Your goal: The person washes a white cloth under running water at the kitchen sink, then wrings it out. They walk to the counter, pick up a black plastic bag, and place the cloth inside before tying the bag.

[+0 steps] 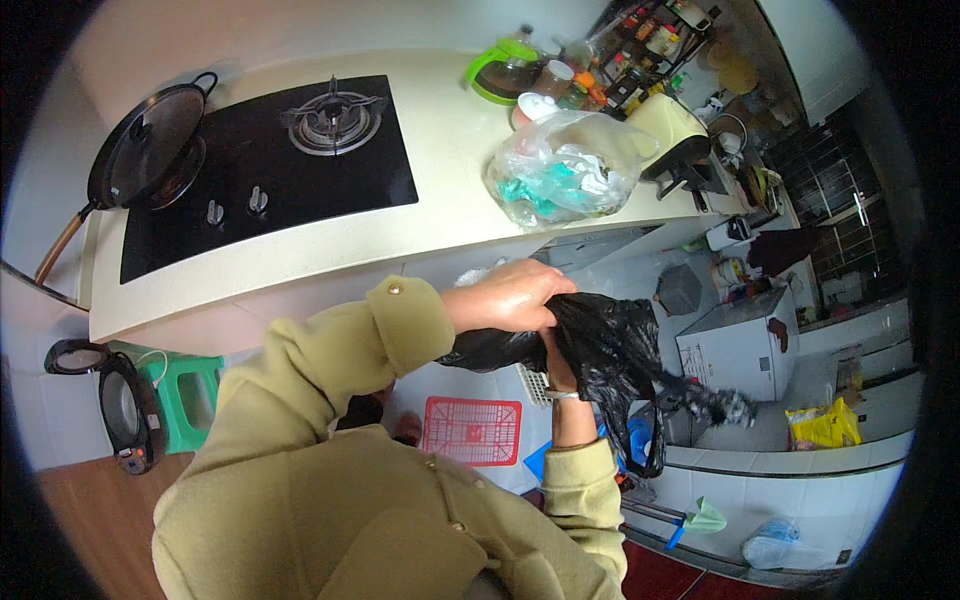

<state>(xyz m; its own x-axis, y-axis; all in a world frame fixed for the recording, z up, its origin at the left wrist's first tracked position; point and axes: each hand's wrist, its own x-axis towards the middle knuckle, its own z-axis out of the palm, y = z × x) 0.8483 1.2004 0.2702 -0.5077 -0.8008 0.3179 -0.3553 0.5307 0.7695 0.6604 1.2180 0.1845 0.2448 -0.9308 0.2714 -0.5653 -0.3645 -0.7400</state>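
Note:
A black plastic bag (607, 337) hangs in front of me, crumpled, with a loose strip trailing to the right. My left hand (510, 296) pinches its top edge between thumb and fingers. Just below, my right hand (556, 360) reaches up into or behind the bag; its fingers are hidden by the black plastic. A bracelet (561, 394) circles the right wrist. Beyond the hands, a knotted or gathered clear plastic bag (570, 172) holding green and white crumpled waste rests on the counter (450, 150).
A black gas hob (247, 187) carries a lidded wok (154, 146) at left. Jars (553, 79) and a cream appliance (667, 131) crowd the counter's right. Below are a green stool (191, 401), a red plastic basket (472, 431) and a white box-shaped appliance (739, 345).

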